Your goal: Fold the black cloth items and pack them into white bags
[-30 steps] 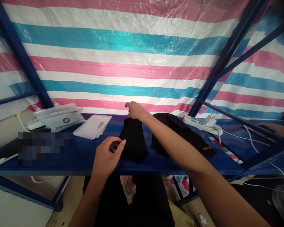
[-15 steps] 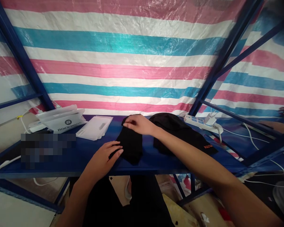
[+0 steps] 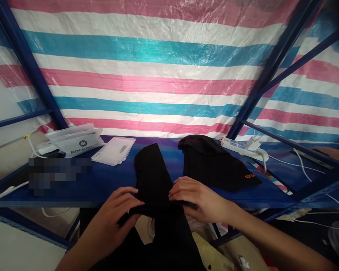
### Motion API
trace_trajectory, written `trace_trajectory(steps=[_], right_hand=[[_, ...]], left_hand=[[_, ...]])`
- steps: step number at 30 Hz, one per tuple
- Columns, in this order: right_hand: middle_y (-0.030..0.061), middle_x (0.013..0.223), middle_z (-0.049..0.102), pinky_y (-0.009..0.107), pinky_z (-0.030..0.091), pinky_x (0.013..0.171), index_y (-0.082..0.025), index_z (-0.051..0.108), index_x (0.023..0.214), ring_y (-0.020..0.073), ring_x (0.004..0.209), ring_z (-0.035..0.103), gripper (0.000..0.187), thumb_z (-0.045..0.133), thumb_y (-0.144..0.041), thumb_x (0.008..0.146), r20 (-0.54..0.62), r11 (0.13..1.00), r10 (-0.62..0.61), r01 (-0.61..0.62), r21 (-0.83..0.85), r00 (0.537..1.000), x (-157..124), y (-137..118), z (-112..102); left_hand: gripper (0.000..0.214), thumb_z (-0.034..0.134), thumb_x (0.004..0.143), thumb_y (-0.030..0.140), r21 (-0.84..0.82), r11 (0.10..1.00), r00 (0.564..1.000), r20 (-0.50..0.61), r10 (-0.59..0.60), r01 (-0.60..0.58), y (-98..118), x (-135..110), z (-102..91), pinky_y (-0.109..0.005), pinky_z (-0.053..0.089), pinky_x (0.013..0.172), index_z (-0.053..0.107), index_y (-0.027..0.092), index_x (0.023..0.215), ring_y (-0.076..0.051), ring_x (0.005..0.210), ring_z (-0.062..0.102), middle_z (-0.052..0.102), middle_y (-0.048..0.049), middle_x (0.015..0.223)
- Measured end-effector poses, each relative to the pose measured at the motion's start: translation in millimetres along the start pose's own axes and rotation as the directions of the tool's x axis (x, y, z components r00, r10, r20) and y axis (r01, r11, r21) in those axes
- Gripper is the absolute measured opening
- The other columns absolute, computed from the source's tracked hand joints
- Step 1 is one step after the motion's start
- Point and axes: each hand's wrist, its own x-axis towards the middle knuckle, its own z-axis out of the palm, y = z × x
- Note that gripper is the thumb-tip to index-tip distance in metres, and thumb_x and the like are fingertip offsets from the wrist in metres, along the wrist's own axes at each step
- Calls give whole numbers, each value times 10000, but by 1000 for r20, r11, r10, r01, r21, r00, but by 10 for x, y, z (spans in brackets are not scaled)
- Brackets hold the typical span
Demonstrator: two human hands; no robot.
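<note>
A long black cloth piece [image 3: 152, 177] lies on the blue shelf [image 3: 107, 184], its near end hanging over the front edge. My left hand [image 3: 121, 210] holds its near left edge, fingers curled on the fabric. Pinching the near right edge at the shelf's front is my right hand [image 3: 194, 197]. To the right lies a second black cloth [image 3: 214, 163] with a small orange mark.
White flat packets [image 3: 114, 150] and a clear ROCKBROS bag [image 3: 76, 141] lie at the back left. A white power strip [image 3: 241, 146] with cables sits at the right. Blue frame posts [image 3: 257, 82] and a striped tarp [image 3: 147, 75] close off the back.
My right hand came back from the cloth's far end to its near right edge. The cloth now lies stretched out longer, pulled toward me, and my left hand shifted nearer too.
</note>
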Motion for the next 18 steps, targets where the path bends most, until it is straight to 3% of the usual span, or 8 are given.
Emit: trace_trajectory(steps=[2, 4, 5, 7, 9, 10, 14, 18], right_hand=[[84, 1126, 787, 375, 602, 975, -239, 753, 1137, 227, 1036, 743, 119, 720, -254, 1024, -38, 976, 91, -82, 203, 995, 157, 83, -173], [40, 953, 751, 295, 611, 836, -204, 724, 978, 174, 858, 721, 165, 751, -360, 1025, -55, 877, 243, -195, 440, 968, 401, 302, -317], [27, 923, 741, 271, 615, 810, -195, 717, 991, 156, 822, 717, 207, 748, -395, 1031, -27, 780, 331, -258, 570, 943, 549, 452, -367], [33, 911, 752, 260, 641, 760, -181, 703, 1051, 144, 763, 733, 229, 746, -405, 1033, 43, 498, 503, -330, 802, 863, 865, 790, -417], [80, 947, 784, 333, 690, 750, -153, 702, 1098, 189, 772, 783, 199, 689, -349, 1068, 259, 270, 564, -471, 840, 784, 1151, 1111, -409], [85, 909, 784, 347, 701, 721, -140, 697, 1083, 198, 743, 791, 191, 646, -324, 1092, 301, 209, 600, -508, 835, 741, 1265, 1245, -387], [59, 712, 741, 343, 702, 607, -145, 665, 1006, 202, 582, 763, 254, 636, -374, 1113, 327, 129, 708, -570, 812, 626, 1499, 1560, -225], [52, 643, 714, 315, 672, 519, -151, 670, 935, 191, 499, 721, 288, 669, -388, 1098, 252, 185, 770, -583, 792, 586, 1534, 1658, -49]], left_hand=[[245, 653, 1033, 349, -145, 983, 994, 39, -106, 110, 25, 247, -161, -413, 637, 1016, 772, 356, 1247, -301, 1231, 739, 792, -56, 1286], [319, 661, 1029, 428, -280, 930, 968, -3, -250, 239, -46, 610, -270, -378, 634, 981, 697, 315, 1325, -289, 1202, 745, 764, -71, 1313], [352, 653, 1027, 462, -357, 891, 950, -36, -311, 279, -122, 818, -295, -363, 635, 949, 652, 305, 1341, -279, 1182, 745, 741, -75, 1329], [400, 626, 1020, 492, -490, 778, 899, 26, -438, 393, -338, 1236, -280, -331, 640, 761, 565, 305, 1368, -242, 961, 761, 734, -54, 1155], [456, 619, 1015, 468, -517, 668, 820, 128, -558, 535, -595, 1589, -195, -310, 602, 641, 490, 297, 1418, -221, 782, 719, 688, -14, 938], [481, 627, 1012, 453, -495, 649, 790, 141, -596, 578, -722, 1722, -135, -290, 569, 597, 472, 287, 1435, -216, 732, 696, 665, -2, 877], [541, 683, 992, 439, -344, 701, 761, 68, -645, 625, -1102, 1952, 109, -332, 564, 628, 512, 226, 1459, -247, 719, 689, 691, -37, 854], [465, 673, 999, 438, -33, 866, 854, -152, -498, 499, -1164, 1912, 167, -484, 594, 947, 645, 174, 1381, -356, 1064, 743, 754, -164, 1150]])
